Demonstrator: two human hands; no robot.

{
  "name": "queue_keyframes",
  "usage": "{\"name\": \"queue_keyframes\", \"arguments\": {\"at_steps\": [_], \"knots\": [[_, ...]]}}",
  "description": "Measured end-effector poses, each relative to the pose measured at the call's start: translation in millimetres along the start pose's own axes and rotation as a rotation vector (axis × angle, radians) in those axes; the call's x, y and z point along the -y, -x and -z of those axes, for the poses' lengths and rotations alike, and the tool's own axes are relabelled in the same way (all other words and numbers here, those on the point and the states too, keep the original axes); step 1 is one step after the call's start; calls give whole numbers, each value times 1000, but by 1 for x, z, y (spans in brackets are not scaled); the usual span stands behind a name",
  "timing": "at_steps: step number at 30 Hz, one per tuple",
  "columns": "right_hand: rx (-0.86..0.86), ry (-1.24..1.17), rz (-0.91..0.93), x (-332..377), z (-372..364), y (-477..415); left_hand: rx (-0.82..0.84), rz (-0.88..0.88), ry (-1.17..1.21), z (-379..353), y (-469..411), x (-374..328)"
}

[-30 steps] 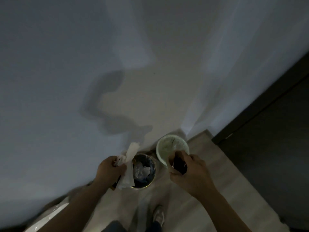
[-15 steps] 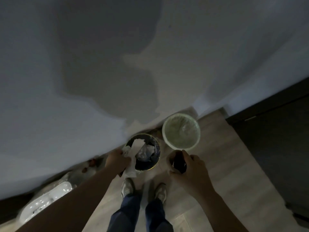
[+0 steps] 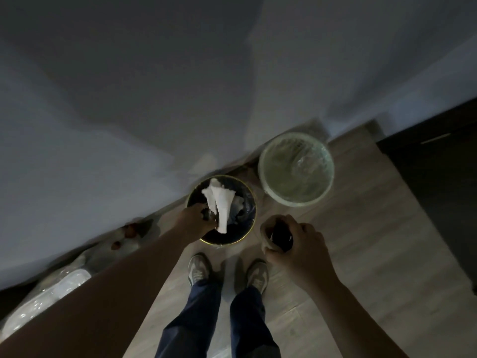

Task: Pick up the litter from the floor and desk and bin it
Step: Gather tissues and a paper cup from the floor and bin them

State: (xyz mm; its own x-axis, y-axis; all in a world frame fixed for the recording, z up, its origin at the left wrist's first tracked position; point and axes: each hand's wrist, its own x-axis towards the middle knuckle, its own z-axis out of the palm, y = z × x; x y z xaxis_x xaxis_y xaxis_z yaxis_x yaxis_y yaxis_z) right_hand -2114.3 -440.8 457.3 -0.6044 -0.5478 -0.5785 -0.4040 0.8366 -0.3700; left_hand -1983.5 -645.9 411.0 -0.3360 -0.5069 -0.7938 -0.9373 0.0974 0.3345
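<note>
i am seeing the left grip (image 3: 196, 219) curling its fingers round a crumpled white tissue (image 3: 220, 202). the tissue is sticking out just beyond the grip, directly over the mouth of the dark bin (image 3: 224, 242) and the rubbish lying inside it. i am reading that placement as deliberate: holding the paper over the middle of the opening means it is likely to drop inside the gold rim rather than onto the floor (image 3: 374, 254).

the right grip (image 3: 296, 244) is gripping a small dark object (image 3: 281, 235); i cannot tell what it is in this dim light. it is hovering to the right of the dark bin and nearer to me, probably so the two loads are not crowding one opening. beyond the right grip, a pale bin (image 3: 296, 204) with a clear liner is standing against the wall.

i am judging that letting go of the tissue is the step in hand, with the dark object coming after.
</note>
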Motion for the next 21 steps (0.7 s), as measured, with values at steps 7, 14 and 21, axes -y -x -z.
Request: {"name": "queue_keyframes", "arguments": {"at_steps": [7, 14, 21], "knots": [[79, 156, 29, 11, -34, -25, -35, -109, -218, -3, -8, 36], [202, 178, 70, 40, -64, -51, 40, -147, -311, 10, -2, 64], [298, 218, 66, 74, -85, -71, -19, -170, -299, 29, 2, 83]]}}
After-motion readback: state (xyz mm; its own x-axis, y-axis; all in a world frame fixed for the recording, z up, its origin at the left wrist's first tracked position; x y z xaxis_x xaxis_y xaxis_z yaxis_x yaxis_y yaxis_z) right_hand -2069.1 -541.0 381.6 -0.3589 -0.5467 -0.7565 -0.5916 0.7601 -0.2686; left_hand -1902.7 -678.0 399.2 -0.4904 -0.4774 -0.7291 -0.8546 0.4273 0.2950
